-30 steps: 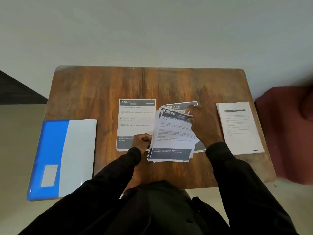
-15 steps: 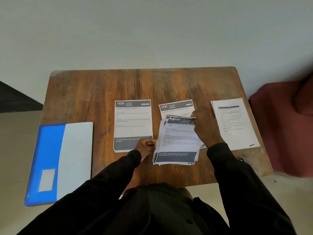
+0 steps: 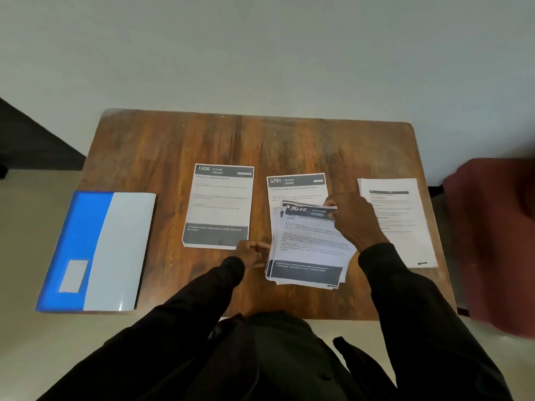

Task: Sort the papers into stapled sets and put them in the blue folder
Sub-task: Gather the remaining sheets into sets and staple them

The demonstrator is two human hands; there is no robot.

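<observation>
four lots of paper lie on the wooden table (image 3: 173,146) in front of you. farthest to your left is the pile headed 1426 (image 3: 218,204), flat and squared up. next comes the sheet headed 3791 (image 3: 295,183), its lower part covered by the loose stack (image 3: 307,256), which is fanned and uneven at its edges. on the far right lies the white printed pile (image 3: 402,227), apart from the others.

your right hand (image 3: 351,221) reaches over the loose stack. its thumb and fingertips pinch the upper right corner of the top sheet headed 2946 (image 3: 304,211), which sits askew on the sheets below. your left hand (image 3: 253,253) rests with curled fingers right at the stack's left edge, just below the corner of the 1426 pile. i cannot tell whether it grips the papers or only touches them.

the blue folder (image 3: 78,241) lies closed at the left end of the table, well apart from the papers, and its left part reaches past the table's edge. a pale label (image 3: 73,276) sits on its blue part. a dark red seat (image 3: 498,241) stands beside the table on your right.
</observation>
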